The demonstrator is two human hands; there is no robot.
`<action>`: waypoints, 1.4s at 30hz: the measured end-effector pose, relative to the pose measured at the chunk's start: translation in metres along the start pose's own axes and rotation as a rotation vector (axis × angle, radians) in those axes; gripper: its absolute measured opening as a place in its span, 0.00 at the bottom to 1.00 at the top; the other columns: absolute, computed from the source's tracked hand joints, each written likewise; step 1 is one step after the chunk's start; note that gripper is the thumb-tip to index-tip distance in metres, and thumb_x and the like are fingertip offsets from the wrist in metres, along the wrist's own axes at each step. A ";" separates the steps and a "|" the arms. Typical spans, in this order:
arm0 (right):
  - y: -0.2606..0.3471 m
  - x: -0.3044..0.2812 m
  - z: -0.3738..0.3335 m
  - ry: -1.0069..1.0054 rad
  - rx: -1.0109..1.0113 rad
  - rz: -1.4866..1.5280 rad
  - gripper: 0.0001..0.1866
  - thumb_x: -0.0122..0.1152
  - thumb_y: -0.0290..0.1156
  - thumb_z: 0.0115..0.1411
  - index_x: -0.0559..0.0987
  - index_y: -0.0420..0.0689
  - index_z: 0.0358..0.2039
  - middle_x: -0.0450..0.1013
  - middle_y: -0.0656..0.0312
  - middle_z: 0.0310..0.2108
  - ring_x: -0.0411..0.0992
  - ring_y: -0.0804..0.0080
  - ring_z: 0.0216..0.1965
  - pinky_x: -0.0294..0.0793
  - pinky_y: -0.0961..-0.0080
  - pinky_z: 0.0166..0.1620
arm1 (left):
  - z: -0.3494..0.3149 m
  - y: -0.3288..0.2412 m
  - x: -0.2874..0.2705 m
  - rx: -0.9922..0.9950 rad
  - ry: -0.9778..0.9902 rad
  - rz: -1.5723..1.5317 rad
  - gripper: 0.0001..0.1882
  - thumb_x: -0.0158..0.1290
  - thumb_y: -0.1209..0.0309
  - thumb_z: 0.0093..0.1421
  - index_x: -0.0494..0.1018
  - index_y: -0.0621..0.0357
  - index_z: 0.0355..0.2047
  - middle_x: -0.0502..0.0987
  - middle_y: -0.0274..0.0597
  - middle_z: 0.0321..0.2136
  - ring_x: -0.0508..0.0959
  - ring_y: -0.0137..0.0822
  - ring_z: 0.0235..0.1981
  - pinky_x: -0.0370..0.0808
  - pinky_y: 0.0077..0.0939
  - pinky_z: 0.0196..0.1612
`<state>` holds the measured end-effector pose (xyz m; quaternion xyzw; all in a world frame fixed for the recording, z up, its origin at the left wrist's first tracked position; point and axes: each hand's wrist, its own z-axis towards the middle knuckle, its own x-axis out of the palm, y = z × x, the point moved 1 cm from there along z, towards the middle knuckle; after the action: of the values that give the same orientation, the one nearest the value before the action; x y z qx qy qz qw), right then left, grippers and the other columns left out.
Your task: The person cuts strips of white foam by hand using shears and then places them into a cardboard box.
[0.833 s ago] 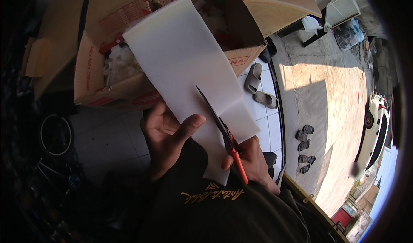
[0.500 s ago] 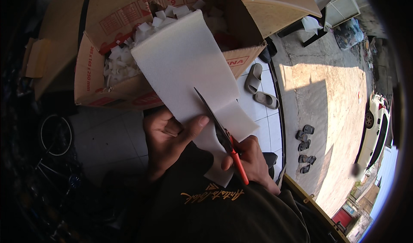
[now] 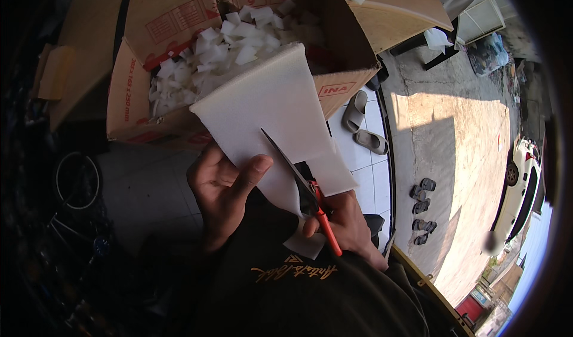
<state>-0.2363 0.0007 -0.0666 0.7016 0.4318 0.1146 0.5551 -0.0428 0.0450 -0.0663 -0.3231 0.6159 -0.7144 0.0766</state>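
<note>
A white foam sheet [image 3: 271,101] is held before me, its far edge overlapping the near side of a cardboard box. My left hand [image 3: 221,197] grips its left edge, thumb on top and fingers partly hidden beneath. Red-handled scissors [image 3: 327,231] are in my right hand [image 3: 347,225]. One dark blade lies across the sheet, pointing up and left. A dark gap beside the blades parts the sheet from a flap on its right. Below the scissors hangs a lower piece of white foam [image 3: 304,246], close to my dark shirt.
Many small white foam pieces [image 3: 230,42] fill the open cardboard box [image 3: 134,98]. Grey slippers [image 3: 355,111] stand on white tiles to the right. Further right are more sandals [image 3: 422,197] on concrete and a white car [image 3: 518,188]. A bicycle wheel [image 3: 77,181] shows in shadow at left.
The sheet's far edge has dropped toward me, uncovering more foam pieces in the box. A dark gap beside the blades has widened. My left hand has shifted slightly left.
</note>
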 end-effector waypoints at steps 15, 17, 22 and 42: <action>-0.003 -0.002 0.007 0.145 -0.015 0.049 0.34 0.72 0.58 0.41 0.72 0.34 0.22 0.61 0.54 0.13 0.60 0.61 0.15 0.61 0.68 0.23 | 0.007 -0.001 0.007 -0.035 -0.054 -0.047 0.16 0.59 0.77 0.55 0.71 0.72 0.43 0.77 0.47 0.37 0.77 0.29 0.37 0.74 0.23 0.43; -0.004 -0.002 0.007 0.126 -0.098 0.059 0.35 0.71 0.58 0.41 0.72 0.34 0.23 0.60 0.55 0.12 0.59 0.62 0.15 0.61 0.68 0.23 | 0.006 0.002 0.005 0.032 -0.039 -0.023 0.15 0.59 0.79 0.55 0.71 0.71 0.42 0.77 0.48 0.38 0.77 0.30 0.38 0.74 0.23 0.43; -0.011 0.000 0.015 0.133 -0.225 0.020 0.37 0.71 0.60 0.40 0.71 0.34 0.27 0.60 0.57 0.12 0.59 0.63 0.14 0.61 0.69 0.22 | 0.001 0.007 0.002 0.018 0.058 0.003 0.12 0.58 0.81 0.54 0.73 0.71 0.40 0.78 0.47 0.35 0.78 0.30 0.37 0.76 0.24 0.41; -0.013 0.010 0.019 0.147 -0.161 -0.034 0.43 0.67 0.68 0.36 0.71 0.34 0.27 0.63 0.54 0.13 0.65 0.55 0.16 0.63 0.66 0.23 | 0.009 0.000 -0.009 0.127 -0.116 -0.029 0.16 0.60 0.80 0.53 0.72 0.71 0.41 0.77 0.48 0.36 0.79 0.32 0.37 0.78 0.27 0.40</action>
<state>-0.2244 -0.0054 -0.0881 0.6371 0.4726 0.1907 0.5783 -0.0306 0.0421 -0.0692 -0.3674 0.5590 -0.7332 0.1220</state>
